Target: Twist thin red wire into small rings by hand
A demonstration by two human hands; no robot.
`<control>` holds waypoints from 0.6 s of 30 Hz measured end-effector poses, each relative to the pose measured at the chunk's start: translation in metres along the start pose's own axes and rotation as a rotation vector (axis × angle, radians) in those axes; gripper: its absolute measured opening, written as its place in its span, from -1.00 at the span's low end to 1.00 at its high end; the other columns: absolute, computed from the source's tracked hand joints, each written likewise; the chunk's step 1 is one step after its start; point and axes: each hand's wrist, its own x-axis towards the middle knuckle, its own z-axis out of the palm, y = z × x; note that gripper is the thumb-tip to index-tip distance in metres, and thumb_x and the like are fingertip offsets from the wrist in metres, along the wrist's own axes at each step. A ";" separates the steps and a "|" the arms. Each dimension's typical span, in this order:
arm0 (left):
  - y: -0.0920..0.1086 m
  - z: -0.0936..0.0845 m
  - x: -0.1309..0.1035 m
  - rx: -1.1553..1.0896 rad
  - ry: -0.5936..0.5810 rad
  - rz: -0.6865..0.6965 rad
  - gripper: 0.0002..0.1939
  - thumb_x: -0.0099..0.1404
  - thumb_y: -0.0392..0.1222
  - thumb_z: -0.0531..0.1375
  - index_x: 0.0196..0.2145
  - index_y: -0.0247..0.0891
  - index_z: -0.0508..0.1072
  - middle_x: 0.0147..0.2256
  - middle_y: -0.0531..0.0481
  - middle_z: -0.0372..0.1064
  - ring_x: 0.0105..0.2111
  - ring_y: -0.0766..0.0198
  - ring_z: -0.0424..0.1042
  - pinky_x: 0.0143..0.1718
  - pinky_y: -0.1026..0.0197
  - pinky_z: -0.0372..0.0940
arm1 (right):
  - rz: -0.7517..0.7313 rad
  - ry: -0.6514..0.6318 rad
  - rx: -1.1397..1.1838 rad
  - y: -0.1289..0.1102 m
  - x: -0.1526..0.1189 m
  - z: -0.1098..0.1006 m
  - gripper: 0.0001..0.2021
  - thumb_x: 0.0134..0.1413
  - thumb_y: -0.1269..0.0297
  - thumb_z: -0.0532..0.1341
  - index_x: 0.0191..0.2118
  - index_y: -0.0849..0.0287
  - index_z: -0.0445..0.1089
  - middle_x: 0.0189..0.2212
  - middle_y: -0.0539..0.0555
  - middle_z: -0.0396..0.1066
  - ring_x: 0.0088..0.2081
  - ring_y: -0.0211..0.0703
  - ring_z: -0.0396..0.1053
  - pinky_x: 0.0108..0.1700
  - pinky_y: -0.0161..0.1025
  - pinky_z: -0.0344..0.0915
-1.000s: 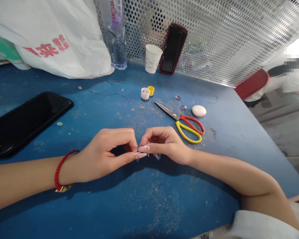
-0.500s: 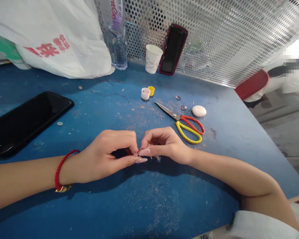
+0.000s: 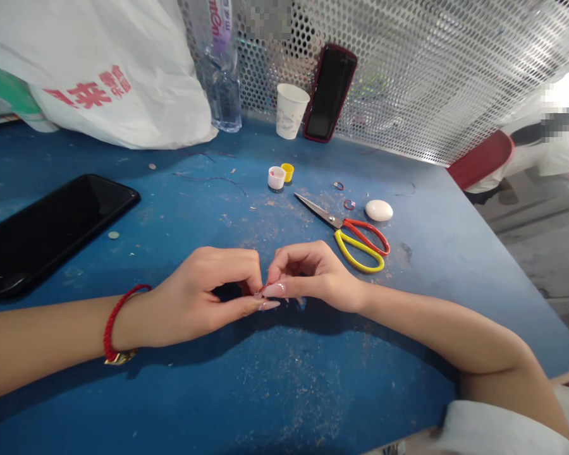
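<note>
My left hand (image 3: 213,294) and my right hand (image 3: 315,278) meet fingertip to fingertip above the blue table (image 3: 284,392). Between them is a small red cord (image 3: 264,289), mostly covered by the fingers. Both hands pinch it, thumbs against curled index fingers. Just beyond my right hand lie scissors (image 3: 332,219) with one red and one yellow handle, blades together. Two tiny red cord rings (image 3: 349,205) rest past the scissors, beside a white, smooth oval object (image 3: 379,210). A red braided bracelet (image 3: 116,322) circles my left wrist.
A black phone (image 3: 52,234) lies at left. A white cap (image 3: 276,178) and a yellow cap (image 3: 287,172) stand mid-table. Along the perforated metal panel (image 3: 408,76) are a white plastic bag (image 3: 137,82), water bottle (image 3: 225,95), paper cup (image 3: 291,110) and leaning phone (image 3: 330,91).
Both hands keep the same pinch in nearly the same place. The whole view has shifted very slightly; the objects on the table stay put.
</note>
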 end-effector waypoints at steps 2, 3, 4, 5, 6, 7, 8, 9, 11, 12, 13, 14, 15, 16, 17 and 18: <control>0.001 0.000 0.000 0.002 -0.012 -0.002 -0.76 0.49 -0.29 0.34 -0.37 -0.23 0.44 -0.44 0.24 0.42 -0.47 0.50 0.35 -0.36 0.48 0.25 | -0.003 -0.006 -0.004 0.000 0.000 0.000 -0.67 -0.03 0.18 0.60 -0.34 0.27 0.52 -0.51 -0.08 0.48 -0.53 -0.41 0.29 -0.48 -0.41 0.21; 0.001 0.000 0.000 0.006 -0.017 -0.002 -0.75 0.49 -0.28 0.33 -0.37 -0.23 0.44 -0.44 0.23 0.42 -0.48 0.50 0.35 -0.37 0.48 0.25 | -0.005 -0.006 -0.009 0.000 0.000 0.001 -0.67 -0.02 0.18 0.60 -0.34 0.27 0.52 -0.51 -0.07 0.49 -0.53 -0.41 0.29 -0.48 -0.41 0.22; 0.001 0.000 0.000 0.013 -0.022 -0.003 -0.74 0.50 -0.27 0.33 -0.38 -0.23 0.43 -0.45 0.23 0.41 -0.48 0.49 0.35 -0.37 0.47 0.25 | -0.007 -0.004 -0.017 0.000 0.000 0.001 -0.67 -0.01 0.17 0.59 -0.34 0.26 0.51 -0.50 -0.07 0.48 -0.53 -0.41 0.29 -0.47 -0.41 0.22; 0.001 0.000 0.000 0.021 -0.024 -0.004 -0.73 0.50 -0.26 0.32 -0.39 -0.24 0.42 -0.46 0.23 0.41 -0.48 0.49 0.34 -0.37 0.46 0.24 | -0.009 -0.003 -0.028 0.000 0.000 0.001 -0.67 0.00 0.16 0.59 -0.34 0.26 0.51 -0.50 -0.08 0.47 -0.53 -0.41 0.29 -0.47 -0.40 0.22; 0.001 0.000 0.000 0.028 -0.029 -0.005 -0.72 0.51 -0.24 0.32 -0.39 -0.24 0.42 -0.46 0.23 0.41 -0.49 0.48 0.34 -0.38 0.45 0.24 | -0.010 -0.002 -0.039 0.000 0.000 0.001 -0.67 0.01 0.15 0.59 -0.34 0.26 0.50 -0.51 -0.08 0.47 -0.52 -0.40 0.29 -0.46 -0.40 0.22; 0.001 0.000 0.000 0.033 -0.038 -0.008 -0.72 0.52 -0.23 0.31 -0.39 -0.24 0.42 -0.46 0.22 0.41 -0.49 0.48 0.34 -0.38 0.45 0.24 | -0.010 -0.002 -0.050 0.000 0.000 0.002 -0.66 0.01 0.15 0.58 -0.34 0.25 0.50 -0.51 -0.09 0.45 -0.52 -0.40 0.28 -0.46 -0.40 0.21; 0.000 0.000 0.000 0.037 -0.048 -0.011 -0.71 0.52 -0.22 0.30 -0.40 -0.24 0.41 -0.46 0.21 0.41 -0.49 0.47 0.35 -0.39 0.44 0.24 | -0.009 -0.001 -0.061 0.000 -0.001 0.002 -0.66 0.02 0.14 0.58 -0.34 0.25 0.49 -0.52 -0.09 0.45 -0.52 -0.40 0.28 -0.45 -0.40 0.21; 0.000 0.001 0.000 0.040 -0.056 -0.015 -0.70 0.53 -0.22 0.29 -0.40 -0.24 0.41 -0.46 0.20 0.42 -0.48 0.46 0.35 -0.39 0.43 0.24 | -0.009 -0.003 -0.071 0.000 -0.001 0.002 -0.65 0.03 0.13 0.58 -0.34 0.25 0.48 -0.52 -0.09 0.44 -0.52 -0.40 0.28 -0.44 -0.39 0.21; -0.001 0.001 0.000 0.045 -0.070 -0.019 -0.69 0.53 -0.21 0.28 -0.41 -0.24 0.39 -0.46 0.19 0.41 -0.49 0.46 0.33 -0.40 0.42 0.23 | -0.014 -0.006 -0.089 0.000 -0.001 0.003 -0.64 0.04 0.11 0.57 -0.35 0.24 0.47 -0.52 -0.09 0.43 -0.51 -0.39 0.27 -0.43 -0.39 0.21; -0.001 0.001 0.001 0.048 -0.072 -0.020 -0.68 0.53 -0.22 0.28 -0.42 -0.24 0.37 -0.47 0.19 0.40 -0.50 0.45 0.32 -0.41 0.42 0.22 | -0.017 -0.007 -0.097 0.000 -0.001 0.003 -0.64 0.04 0.10 0.57 -0.36 0.24 0.46 -0.52 -0.09 0.42 -0.51 -0.39 0.27 -0.43 -0.39 0.21; -0.001 0.001 0.001 0.051 -0.071 -0.020 -0.67 0.53 -0.22 0.27 -0.42 -0.24 0.36 -0.47 0.20 0.38 -0.50 0.45 0.30 -0.41 0.41 0.21 | -0.020 -0.008 -0.104 0.000 -0.001 0.003 -0.63 0.04 0.09 0.57 -0.36 0.23 0.46 -0.52 -0.09 0.42 -0.51 -0.39 0.26 -0.43 -0.38 0.21; -0.001 0.001 0.001 0.052 -0.070 -0.019 -0.67 0.53 -0.23 0.27 -0.43 -0.24 0.36 -0.48 0.20 0.37 -0.51 0.45 0.29 -0.42 0.41 0.20 | -0.021 -0.008 -0.109 0.000 -0.001 0.003 -0.63 0.05 0.08 0.56 -0.36 0.23 0.46 -0.52 -0.09 0.42 -0.51 -0.39 0.26 -0.43 -0.38 0.21; -0.001 0.001 0.001 0.052 -0.071 -0.020 -0.67 0.53 -0.24 0.27 -0.43 -0.24 0.36 -0.48 0.20 0.36 -0.51 0.45 0.29 -0.42 0.41 0.20 | -0.020 -0.007 -0.112 0.000 -0.001 0.003 -0.63 0.05 0.09 0.56 -0.35 0.24 0.46 -0.52 -0.09 0.42 -0.51 -0.39 0.26 -0.43 -0.38 0.20; -0.001 0.001 0.001 0.053 -0.071 -0.021 -0.67 0.53 -0.24 0.27 -0.43 -0.24 0.36 -0.48 0.20 0.36 -0.51 0.45 0.28 -0.42 0.41 0.19 | -0.018 -0.008 -0.114 0.000 -0.001 0.003 -0.63 0.05 0.09 0.56 -0.35 0.24 0.46 -0.52 -0.09 0.42 -0.50 -0.39 0.26 -0.43 -0.39 0.20; -0.001 0.000 0.000 0.054 -0.072 -0.023 -0.68 0.53 -0.24 0.27 -0.43 -0.24 0.36 -0.48 0.20 0.37 -0.51 0.45 0.29 -0.42 0.41 0.19 | -0.016 -0.009 -0.114 0.000 -0.001 0.003 -0.63 0.05 0.09 0.56 -0.35 0.24 0.46 -0.52 -0.09 0.42 -0.50 -0.39 0.26 -0.43 -0.39 0.20; -0.001 0.000 0.000 0.053 -0.075 -0.023 -0.68 0.53 -0.23 0.27 -0.42 -0.24 0.37 -0.48 0.20 0.37 -0.51 0.45 0.29 -0.42 0.41 0.20 | -0.014 -0.012 -0.113 0.000 -0.001 0.003 -0.63 0.05 0.10 0.56 -0.35 0.24 0.46 -0.51 -0.09 0.42 -0.50 -0.39 0.26 -0.43 -0.39 0.19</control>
